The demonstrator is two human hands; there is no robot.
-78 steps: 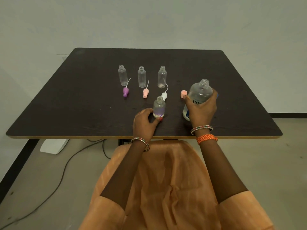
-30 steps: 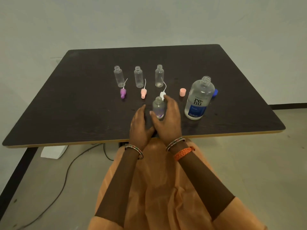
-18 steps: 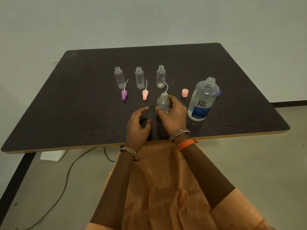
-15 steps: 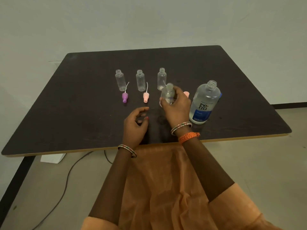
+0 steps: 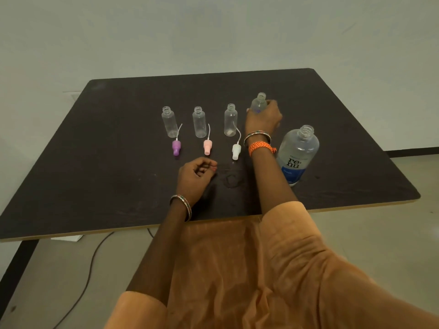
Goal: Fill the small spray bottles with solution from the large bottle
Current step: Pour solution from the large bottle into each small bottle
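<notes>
At the far end of a row of small clear bottles on the dark table (image 5: 95,162), the right hand (image 5: 262,118) reaches forward with its grip curled round a small spray bottle (image 5: 259,104). That bottle is clear plastic with a threaded open neck and no cap, and a faint violet tint shows low in its body just above the fingers. It stands nearly upright, long axis vertical, mouth pointing up and leaning slightly away from the person; whether its base touches the table cannot be told, since the hand hides it. To its left stand three more uncapped clear bottles, left (image 5: 169,121), middle (image 5: 199,121) and right (image 5: 230,119), all upright with mouths up. In front of each lies a spray head with its thin dip tube pointing back toward its bottle: purple (image 5: 176,147), pink (image 5: 207,147) and white (image 5: 236,151). The large bottle (image 5: 297,154) stands upright and uncapped near the right wrist, printed "re-nu" above a blue label band. The left hand (image 5: 193,178) rests on the table nearer the person, fingers loosely curled, holding nothing.
</notes>
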